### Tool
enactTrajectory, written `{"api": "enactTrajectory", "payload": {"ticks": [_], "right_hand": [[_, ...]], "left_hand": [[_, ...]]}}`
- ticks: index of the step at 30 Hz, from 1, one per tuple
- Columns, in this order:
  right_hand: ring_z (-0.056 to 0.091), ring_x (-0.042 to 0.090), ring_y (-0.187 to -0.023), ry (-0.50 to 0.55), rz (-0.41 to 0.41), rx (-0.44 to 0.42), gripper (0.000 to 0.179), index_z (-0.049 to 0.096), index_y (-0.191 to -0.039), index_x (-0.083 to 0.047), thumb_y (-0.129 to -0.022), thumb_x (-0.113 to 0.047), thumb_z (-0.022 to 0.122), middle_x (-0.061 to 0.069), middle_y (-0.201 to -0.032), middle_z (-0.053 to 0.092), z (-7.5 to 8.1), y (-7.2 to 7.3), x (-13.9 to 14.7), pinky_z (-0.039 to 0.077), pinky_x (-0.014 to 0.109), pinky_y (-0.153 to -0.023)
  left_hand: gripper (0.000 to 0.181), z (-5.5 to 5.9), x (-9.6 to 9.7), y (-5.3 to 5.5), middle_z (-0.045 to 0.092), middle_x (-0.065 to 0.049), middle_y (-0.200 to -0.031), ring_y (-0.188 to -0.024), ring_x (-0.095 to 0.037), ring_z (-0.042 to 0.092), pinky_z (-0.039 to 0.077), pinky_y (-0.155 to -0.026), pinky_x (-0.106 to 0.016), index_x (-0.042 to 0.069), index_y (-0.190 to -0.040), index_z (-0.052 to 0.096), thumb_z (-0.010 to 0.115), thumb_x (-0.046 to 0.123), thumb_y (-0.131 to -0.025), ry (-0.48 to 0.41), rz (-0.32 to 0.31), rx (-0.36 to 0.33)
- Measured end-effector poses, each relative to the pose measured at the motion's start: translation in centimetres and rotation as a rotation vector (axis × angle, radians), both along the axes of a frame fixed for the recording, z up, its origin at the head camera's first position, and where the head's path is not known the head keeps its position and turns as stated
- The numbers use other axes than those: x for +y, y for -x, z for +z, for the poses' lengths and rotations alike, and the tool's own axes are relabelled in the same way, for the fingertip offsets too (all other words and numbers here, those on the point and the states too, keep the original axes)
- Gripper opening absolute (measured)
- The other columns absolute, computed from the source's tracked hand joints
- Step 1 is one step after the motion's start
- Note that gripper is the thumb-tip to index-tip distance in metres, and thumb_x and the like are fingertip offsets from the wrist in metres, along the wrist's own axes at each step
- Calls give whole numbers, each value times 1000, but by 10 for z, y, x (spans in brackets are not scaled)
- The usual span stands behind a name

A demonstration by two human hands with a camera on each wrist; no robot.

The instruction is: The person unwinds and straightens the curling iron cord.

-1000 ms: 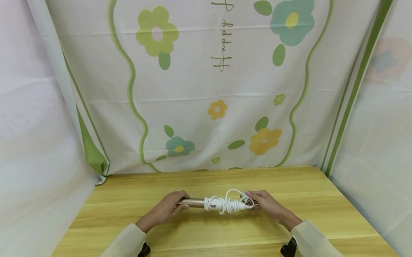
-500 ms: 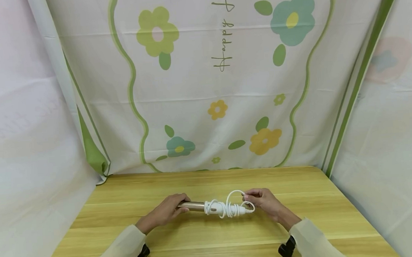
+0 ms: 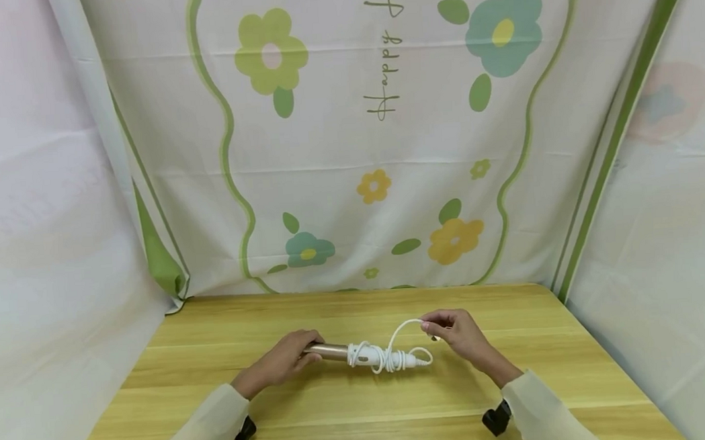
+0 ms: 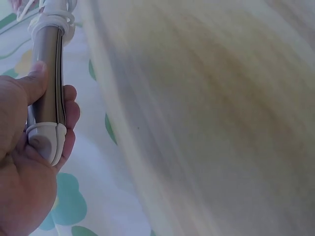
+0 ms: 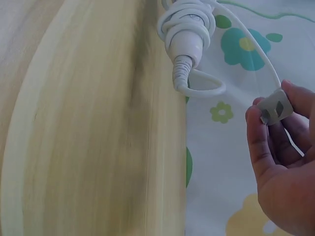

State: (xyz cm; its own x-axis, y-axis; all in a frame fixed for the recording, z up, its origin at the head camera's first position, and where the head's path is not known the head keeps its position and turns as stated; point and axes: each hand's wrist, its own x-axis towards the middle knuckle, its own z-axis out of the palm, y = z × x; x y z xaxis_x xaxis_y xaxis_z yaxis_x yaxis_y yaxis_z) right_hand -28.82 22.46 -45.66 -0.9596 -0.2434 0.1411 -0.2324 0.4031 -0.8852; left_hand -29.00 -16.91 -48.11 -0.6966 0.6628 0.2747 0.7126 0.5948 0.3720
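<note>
A hair straightener (image 3: 334,352) with a gold barrel and white handle is held above the table. My left hand (image 3: 287,355) grips its barrel near the white tip (image 4: 44,140), thumb along one side and fingers round the other. White cord (image 5: 184,22) is wound in several loops round the handle, with a small loop at its end. My right hand (image 3: 458,334) is off to the right, where thumb and fingers pinch the plug (image 5: 276,105). A length of free cord (image 3: 403,324) arcs from the windings up to that plug.
The wooden table (image 3: 364,408) runs back to a white cloth (image 3: 323,141) printed with flowers. More cloth hangs at the left (image 3: 40,266) and right (image 3: 664,261). Black wrist mounts (image 3: 496,418) show below the sleeves.
My right hand has drawn the plug away from the handle end, up and to the right, so more cord stands free. The left hand holds nearly the same place.
</note>
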Motion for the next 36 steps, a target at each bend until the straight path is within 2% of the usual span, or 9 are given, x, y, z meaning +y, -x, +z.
{"api": "enactTrajectory", "payload": {"ticks": [3, 7, 12, 15, 19, 22, 28, 36], "right_hand": [[64, 19, -80, 19, 56, -18, 30, 71, -110, -4, -95, -29, 66, 5, -91, 70, 2, -2, 6, 55, 34, -73], [63, 15, -79, 30, 159, -43, 32, 69, -112, 2, -97, -26, 64, 3, -92, 70, 3, -4, 15, 55, 36, -74], [63, 12, -77, -4, 280, -98, 30, 71, -110, 1, -96, -25, 65, 14, -95, 70, 5, -7, 22, 55, 40, -73], [63, 12, -77, -23, 344, -152, 32, 70, -109, 4, -96, -24, 66, 22, -97, 69, 3, -8, 24, 56, 43, -73], [63, 11, -76, -44, 403, -194, 34, 68, -110, 10, -96, -21, 66, 20, -95, 69, -4, -8, 24, 56, 44, -73], [60, 8, -73, -72, 398, -183, 31, 69, -108, 9, -96, -20, 66, 15, -92, 69, -10, -7, 23, 55, 37, -68], [57, 7, -71, -129, 320, -164, 28, 72, -105, 3, -95, -22, 68, 11, -90, 70, -17, -6, 20, 51, 30, -63], [63, 24, -73, -128, 182, -129, 29, 72, -102, 2, -95, -25, 68, 23, -92, 69, -18, -5, 17, 53, 36, -63]], "left_hand": [[18, 0, -1, 0, 65, 7, -97, -84, -5, 57, 49, -74, -29, 14, -113, 60, 62, 23, -98, -22, 33, 9], [18, 2, -4, 1, 64, 6, -96, -80, -3, 55, 46, -70, -26, 14, -114, 61, 60, 23, -99, -54, 77, 6], [17, 7, -7, 3, 63, 4, -96, -76, -2, 51, 44, -66, -24, 13, -114, 60, 60, 19, -99, -105, 105, -6], [16, 11, -7, 4, 63, 4, -96, -75, -2, 51, 45, -66, -23, 13, -114, 59, 60, 20, -99, -134, 108, -14], [16, 17, -7, 5, 64, 5, -96, -74, -2, 52, 45, -65, -23, 14, -113, 60, 59, 23, -99, -173, 95, -41], [18, 21, -7, 6, 65, 4, -96, -73, -2, 52, 45, -65, -23, 14, -114, 60, 59, 24, -100, -182, 79, -62], [20, 23, -7, 6, 66, 3, -100, -77, -2, 54, 46, -67, -24, 14, -117, 60, 59, 24, -100, -175, 55, -97], [18, 27, -9, 3, 64, 5, -93, -70, -2, 49, 44, -64, -23, 18, -115, 60, 58, 27, -100, -176, 12, -167]]}}
